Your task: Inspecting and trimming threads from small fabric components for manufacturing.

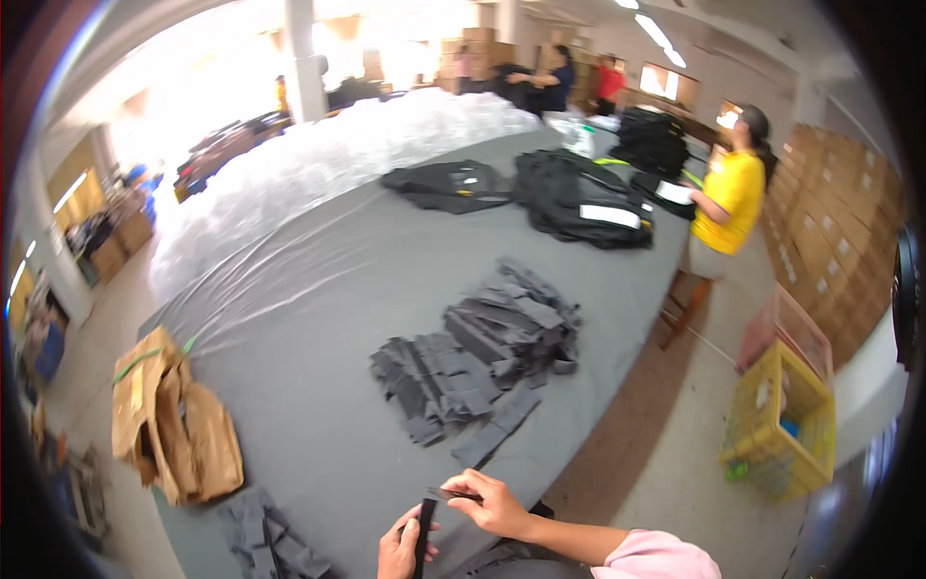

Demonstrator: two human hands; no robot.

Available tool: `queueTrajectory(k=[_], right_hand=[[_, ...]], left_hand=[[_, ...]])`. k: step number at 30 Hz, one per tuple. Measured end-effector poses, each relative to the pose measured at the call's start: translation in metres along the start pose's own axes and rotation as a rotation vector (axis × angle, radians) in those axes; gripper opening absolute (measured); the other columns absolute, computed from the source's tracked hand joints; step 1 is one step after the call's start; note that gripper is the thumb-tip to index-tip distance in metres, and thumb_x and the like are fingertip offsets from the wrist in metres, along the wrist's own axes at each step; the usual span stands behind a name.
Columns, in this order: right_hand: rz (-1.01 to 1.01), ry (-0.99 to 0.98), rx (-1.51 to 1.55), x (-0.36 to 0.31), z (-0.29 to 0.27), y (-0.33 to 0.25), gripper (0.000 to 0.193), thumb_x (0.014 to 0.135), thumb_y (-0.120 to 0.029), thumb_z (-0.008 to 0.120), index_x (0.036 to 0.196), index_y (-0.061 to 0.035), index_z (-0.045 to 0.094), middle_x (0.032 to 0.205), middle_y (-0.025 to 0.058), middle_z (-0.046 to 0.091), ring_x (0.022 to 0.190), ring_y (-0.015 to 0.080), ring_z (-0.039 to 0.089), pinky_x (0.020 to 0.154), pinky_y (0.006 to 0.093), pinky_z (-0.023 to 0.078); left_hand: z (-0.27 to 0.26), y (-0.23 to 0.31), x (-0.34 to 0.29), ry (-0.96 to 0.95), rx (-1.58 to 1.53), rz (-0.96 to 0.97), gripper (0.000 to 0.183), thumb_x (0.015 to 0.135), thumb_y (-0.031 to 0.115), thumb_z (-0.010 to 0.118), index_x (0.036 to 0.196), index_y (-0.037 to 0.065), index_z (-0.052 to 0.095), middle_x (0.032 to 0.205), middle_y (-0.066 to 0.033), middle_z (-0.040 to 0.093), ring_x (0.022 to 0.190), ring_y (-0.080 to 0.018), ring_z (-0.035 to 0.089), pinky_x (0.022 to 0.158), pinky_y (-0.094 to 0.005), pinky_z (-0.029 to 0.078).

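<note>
At the table's near edge, my left hand (394,552) is closed around a narrow black fabric strip (424,529), which stands up between thumb and fingers. Just to its right, my right hand (497,507) grips a small dark tool with a pointed metal tip, seemingly thread snips (451,495). The tip is close to the strip's upper end; whether they touch I cannot tell. Beyond my hands lie two adjoining heaps of dark grey fabric pieces, a nearer heap (434,381) and a farther heap (511,323). One loose flat piece (497,427) lies closest to me.
The grey-covered table (299,357) bears an open brown paper bag (178,425) and more dark pieces (270,540) at left. Black garments (579,198) lie farther off, near a person in yellow (733,188). Yellow crates (779,420) and stacked cartons (834,222) stand at right.
</note>
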State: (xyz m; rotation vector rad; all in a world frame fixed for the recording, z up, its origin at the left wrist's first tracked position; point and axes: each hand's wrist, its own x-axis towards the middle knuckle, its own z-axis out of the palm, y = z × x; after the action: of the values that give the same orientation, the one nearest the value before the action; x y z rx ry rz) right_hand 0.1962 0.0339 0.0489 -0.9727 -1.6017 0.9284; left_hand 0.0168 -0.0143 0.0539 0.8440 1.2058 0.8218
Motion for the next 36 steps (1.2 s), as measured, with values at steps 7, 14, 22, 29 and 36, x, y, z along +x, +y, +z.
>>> queueTrajectory(k=[7,14,22,29,36], right_hand=[[0.514,-0.097,0.470,-0.006,0.006,0.018,0.027,0.085,-0.018,0.058,0.103,-0.0030,0.045,0.070,-0.0015,0.048,0.056,0.0046,0.041,0.049,0.0213,0.038],[0.251,-0.045,0.293,0.010,0.017,0.031,0.016,0.088,-0.006,0.049,0.103,-0.0035,0.047,0.092,0.0012,0.055,0.080,0.0053,0.050,0.068,0.0220,0.043],[0.517,-0.223,0.564,0.039,0.000,0.000,0.016,0.087,-0.011,0.050,0.102,-0.0056,0.052,0.066,-0.0056,0.042,0.051,0.0010,0.034,0.046,0.0159,0.028],[0.544,-0.258,0.562,0.031,0.012,0.008,0.014,0.087,-0.010,0.052,0.100,-0.0049,0.053,0.072,-0.0052,0.044,0.053,0.0016,0.034,0.046,0.0167,0.029],[0.641,-0.250,0.537,0.027,0.012,0.021,0.014,0.088,-0.019,0.055,0.086,-0.0058,0.054,0.067,-0.0048,0.047,0.049,0.0014,0.035,0.043,0.0164,0.028]], left_hand=[[0.046,0.006,0.005,0.321,0.822,0.608,0.030,0.085,0.021,0.057,0.112,0.008,0.056,0.097,-0.0155,0.057,0.086,-0.0327,0.057,0.073,-0.0371,0.047],[0.039,0.006,0.015,0.385,0.945,0.895,0.068,0.079,0.036,0.065,0.129,0.000,0.036,0.118,-0.0160,0.047,0.092,-0.0205,0.054,0.076,-0.0309,0.046],[-0.009,-0.023,0.032,-0.148,-0.183,0.243,0.062,0.082,0.020,0.063,0.133,0.002,0.032,0.129,-0.0149,0.040,0.107,-0.0180,0.049,0.083,-0.0304,0.044],[0.013,-0.011,0.009,-0.299,-0.326,0.004,0.042,0.089,0.025,0.053,0.121,-0.001,0.043,0.106,-0.0152,0.059,0.092,-0.0236,0.061,0.083,-0.0353,0.048],[0.015,-0.022,0.014,-0.217,-0.418,0.001,0.035,0.086,0.016,0.058,0.115,0.001,0.045,0.098,-0.0149,0.060,0.087,-0.0213,0.061,0.078,-0.0336,0.051]])
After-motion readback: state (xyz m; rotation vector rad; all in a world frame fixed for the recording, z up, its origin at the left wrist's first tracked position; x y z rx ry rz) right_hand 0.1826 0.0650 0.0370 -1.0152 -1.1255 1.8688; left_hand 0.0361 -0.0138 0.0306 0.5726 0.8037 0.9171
